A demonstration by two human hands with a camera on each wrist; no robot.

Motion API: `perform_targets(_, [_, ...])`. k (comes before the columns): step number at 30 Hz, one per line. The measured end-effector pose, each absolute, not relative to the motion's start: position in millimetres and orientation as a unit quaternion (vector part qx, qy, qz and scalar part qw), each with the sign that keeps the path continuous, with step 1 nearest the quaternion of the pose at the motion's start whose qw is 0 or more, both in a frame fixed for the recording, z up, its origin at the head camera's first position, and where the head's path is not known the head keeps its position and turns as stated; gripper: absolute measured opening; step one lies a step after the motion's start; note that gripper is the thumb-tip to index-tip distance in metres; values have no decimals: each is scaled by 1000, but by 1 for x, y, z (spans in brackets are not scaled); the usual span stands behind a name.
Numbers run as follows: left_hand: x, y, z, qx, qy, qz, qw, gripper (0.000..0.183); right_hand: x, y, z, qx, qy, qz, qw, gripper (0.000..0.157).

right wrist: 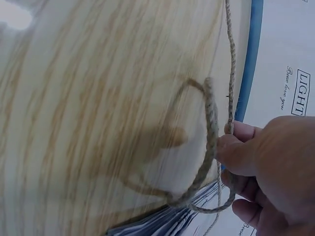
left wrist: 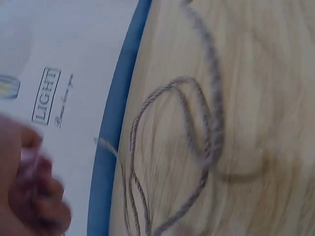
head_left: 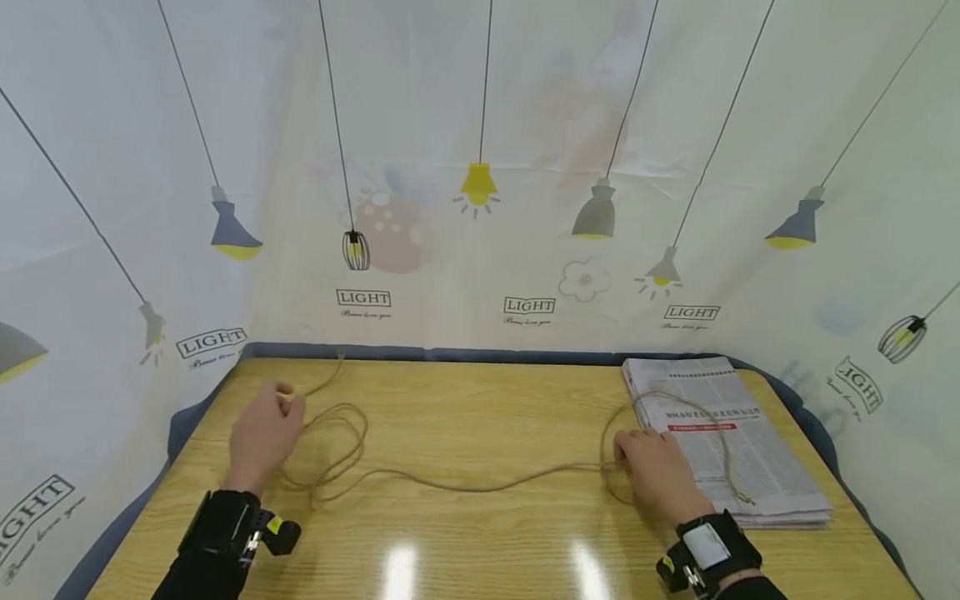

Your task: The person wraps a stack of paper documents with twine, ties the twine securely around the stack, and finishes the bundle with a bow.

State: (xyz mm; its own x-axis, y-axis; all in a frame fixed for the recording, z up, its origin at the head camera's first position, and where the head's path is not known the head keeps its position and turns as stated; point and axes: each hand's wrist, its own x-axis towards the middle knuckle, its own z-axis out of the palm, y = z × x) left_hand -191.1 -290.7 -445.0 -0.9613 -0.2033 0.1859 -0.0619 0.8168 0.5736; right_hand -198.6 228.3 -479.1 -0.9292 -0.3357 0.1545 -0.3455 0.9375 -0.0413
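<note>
A thin tan twine rope (head_left: 480, 489) stretches across the wooden table, with loose loops at both sides. My left hand (head_left: 264, 433) is above the left loops, its fingers loosely curled. In the left wrist view this hand (left wrist: 34, 182) is blurred, and no rope is visible between its fingers; the looped rope (left wrist: 142, 105) lies apart from it. On the right, my right hand (head_left: 660, 471) pinches the rope between thumb and fingers. The right wrist view shows a loop of rope (right wrist: 210, 132) hanging beside that right hand (right wrist: 266, 172).
A stack of newspapers (head_left: 742, 442) is at the table's right side, with the rope's right end lying over it. Behind the table (head_left: 480, 417) hangs a white cloth (head_left: 450, 125) printed with lamps. Blue edging (head_left: 465, 355) borders the back.
</note>
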Motion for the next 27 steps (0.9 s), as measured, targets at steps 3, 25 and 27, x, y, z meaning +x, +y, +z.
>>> perform_targets(3, [-193, -272, -454, -73, -947, -306, 60, 30, -199, 230, -478, 169, -982, 46, 72, 20])
perform_targets(25, [-179, -211, -498, -248, -957, -146, 27, 3, -194, 242, -473, 176, -958, 223, 37, 10])
perform_targets(27, [-178, -215, -499, -245, -954, -175, 8, 2, -193, 243, -471, 166, -957, 234, 38, 11])
